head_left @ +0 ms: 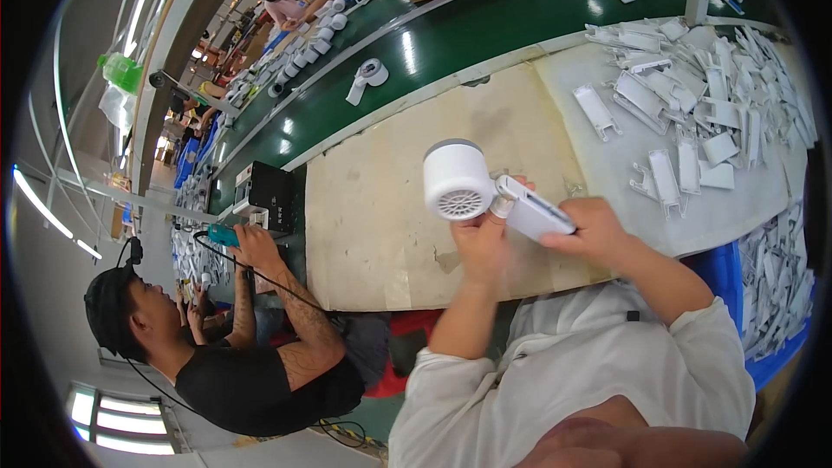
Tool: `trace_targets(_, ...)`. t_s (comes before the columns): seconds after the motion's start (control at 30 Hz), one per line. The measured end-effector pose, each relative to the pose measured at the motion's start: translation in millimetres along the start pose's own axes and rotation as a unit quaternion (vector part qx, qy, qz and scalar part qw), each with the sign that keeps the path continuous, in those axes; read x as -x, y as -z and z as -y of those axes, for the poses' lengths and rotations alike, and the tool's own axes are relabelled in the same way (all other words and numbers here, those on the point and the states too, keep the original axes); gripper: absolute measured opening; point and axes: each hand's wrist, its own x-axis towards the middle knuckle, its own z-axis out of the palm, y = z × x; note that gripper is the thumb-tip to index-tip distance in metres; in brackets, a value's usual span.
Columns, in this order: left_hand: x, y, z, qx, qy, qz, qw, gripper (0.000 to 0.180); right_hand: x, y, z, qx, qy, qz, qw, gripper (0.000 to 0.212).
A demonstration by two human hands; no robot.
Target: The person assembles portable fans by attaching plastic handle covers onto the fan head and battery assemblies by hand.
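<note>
A white hair dryer with a round, grilled head and a grey rim is up in front of me over the work table. My left hand is closed around its neck, just below the head, with part of the fingers hidden behind it. At the free end of the angled white handle, my right hand is closed, thumb lying along the edge. A slot with darker parts shows along the handle's side; whether a separate cover sits on it I cannot make out.
Loose white handle shells are piled on the table at the right, with more in a blue bin below. Beyond the table runs a green conveyor carrying another dryer. At left, a co-worker holds a teal power screwdriver.
</note>
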Motion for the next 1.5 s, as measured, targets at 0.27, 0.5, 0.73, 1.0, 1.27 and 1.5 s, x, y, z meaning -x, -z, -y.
trace_targets(0.27,-88.1,232.3,-127.2,-0.841,-0.043,-0.115,0.527,0.027,-6.7,18.5,-3.1,0.063,-0.015,0.026,0.998,0.029)
trace_targets(0.5,-146.4,261.2,-169.6,-0.935,0.18,-0.166,0.255,0.035,-12.2,22.2,-20.1,0.065,0.001,0.063,0.996,0.027)
trace_targets(0.73,-304.7,265.4,-91.0,-0.862,-0.117,-0.032,0.492,0.049,-16.0,10.7,-33.6,0.049,0.071,0.067,0.994,0.02)
trace_targets(1.0,-410.5,258.5,-32.6,-0.902,0.051,-0.161,0.397,0.039,-28.0,10.2,-34.7,0.058,0.084,0.123,0.987,0.021)
trace_targets(1.27,-353.7,194.6,-41.6,-0.779,-0.11,-0.075,0.613,0.03,-23.5,12.2,-30.7,0.102,0.019,0.034,0.994,0.028)
trace_targets(1.5,-196.5,49.5,-36.1,-0.243,0.234,0.121,0.934,0.051,-26.2,25.0,-25.9,0.069,-0.026,-0.084,0.994,0.075)
